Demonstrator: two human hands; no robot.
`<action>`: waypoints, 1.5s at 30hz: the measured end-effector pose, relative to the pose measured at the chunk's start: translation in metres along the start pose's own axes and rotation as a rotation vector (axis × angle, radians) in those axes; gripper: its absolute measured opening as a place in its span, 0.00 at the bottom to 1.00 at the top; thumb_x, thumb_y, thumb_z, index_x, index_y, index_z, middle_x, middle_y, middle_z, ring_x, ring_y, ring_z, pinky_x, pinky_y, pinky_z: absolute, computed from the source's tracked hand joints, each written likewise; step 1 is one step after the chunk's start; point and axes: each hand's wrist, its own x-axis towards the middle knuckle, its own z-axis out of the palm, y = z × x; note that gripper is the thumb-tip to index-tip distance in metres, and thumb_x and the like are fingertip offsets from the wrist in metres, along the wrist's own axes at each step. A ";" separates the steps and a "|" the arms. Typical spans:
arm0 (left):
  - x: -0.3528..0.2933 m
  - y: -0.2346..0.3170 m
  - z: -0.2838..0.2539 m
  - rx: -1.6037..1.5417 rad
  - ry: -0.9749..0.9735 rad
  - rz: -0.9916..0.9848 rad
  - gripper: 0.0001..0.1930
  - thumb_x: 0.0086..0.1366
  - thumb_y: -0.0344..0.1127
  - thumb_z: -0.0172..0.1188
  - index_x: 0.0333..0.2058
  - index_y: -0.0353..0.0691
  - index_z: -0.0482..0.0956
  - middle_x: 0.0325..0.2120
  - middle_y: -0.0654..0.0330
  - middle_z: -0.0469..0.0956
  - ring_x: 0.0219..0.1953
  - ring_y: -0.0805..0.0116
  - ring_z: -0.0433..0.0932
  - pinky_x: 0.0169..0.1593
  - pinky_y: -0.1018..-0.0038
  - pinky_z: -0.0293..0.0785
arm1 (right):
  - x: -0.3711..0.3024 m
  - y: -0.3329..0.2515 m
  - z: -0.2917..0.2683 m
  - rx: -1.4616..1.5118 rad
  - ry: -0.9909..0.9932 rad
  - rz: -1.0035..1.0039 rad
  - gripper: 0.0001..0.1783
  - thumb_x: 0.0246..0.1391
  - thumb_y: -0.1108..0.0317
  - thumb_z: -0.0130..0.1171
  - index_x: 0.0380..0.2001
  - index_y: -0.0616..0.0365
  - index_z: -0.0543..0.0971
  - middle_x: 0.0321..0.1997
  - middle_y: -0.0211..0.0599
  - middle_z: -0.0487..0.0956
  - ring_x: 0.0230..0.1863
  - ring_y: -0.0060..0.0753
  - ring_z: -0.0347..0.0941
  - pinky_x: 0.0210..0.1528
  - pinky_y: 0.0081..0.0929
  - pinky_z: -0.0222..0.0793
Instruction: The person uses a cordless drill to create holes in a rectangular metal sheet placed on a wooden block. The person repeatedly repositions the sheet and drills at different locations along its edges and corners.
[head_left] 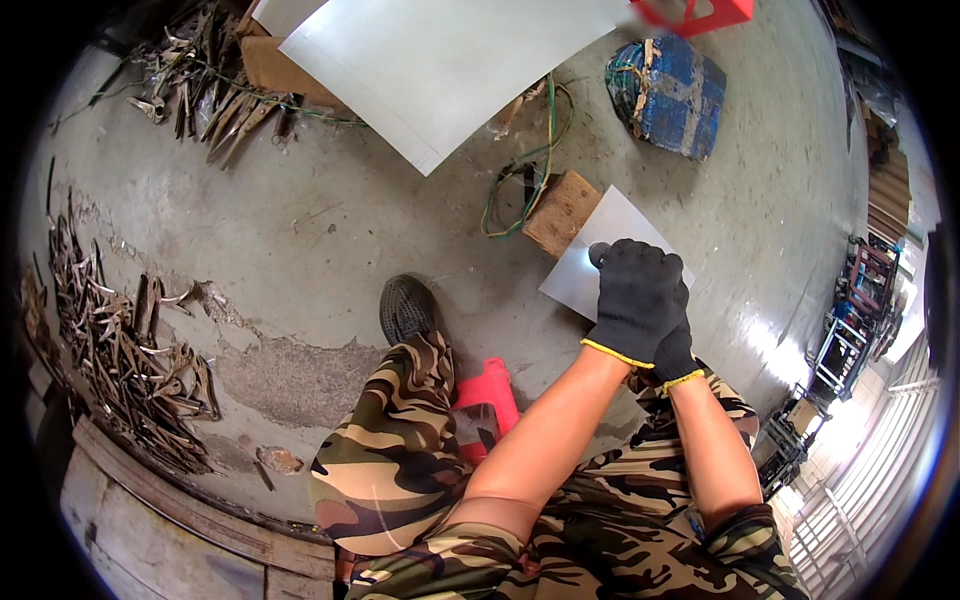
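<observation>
Two gloved hands meet at about three o'clock from the frame's centre, over a small metal sheet (585,280). The left hand (635,300), in a black glove with a yellow cuff, lies on top with its fingers curled together and closed on the sheet's near edge. The right hand (677,345) sits just under and behind it, mostly hidden; whether its fingers are closed I cannot tell. The sheet lies tilted, its far corner resting on a wood block (562,212) at one o'clock, beside a loop of green wire (520,190).

Containers are few: a blue wrapped bundle (668,92) at one o'clock, bound with cord, contents hidden. A large pale sheet (440,60) lies at twelve o'clock on the concrete floor (300,240). Scrap metal strips (120,360) are heaped at nine o'clock, more at eleven. A red stool (487,392) shows between camouflage-trousered knees at six o'clock, with a dark shoe (406,308) just above.
</observation>
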 end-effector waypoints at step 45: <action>0.002 0.003 0.003 0.054 -0.050 0.018 0.06 0.49 0.36 0.64 0.23 0.42 0.78 0.22 0.55 0.77 0.32 0.53 0.76 0.43 0.57 0.71 | -0.021 0.017 0.007 0.524 -0.066 0.152 0.17 0.58 0.64 0.62 0.50 0.56 0.79 0.44 0.34 0.80 0.45 0.28 0.77 0.48 0.32 0.74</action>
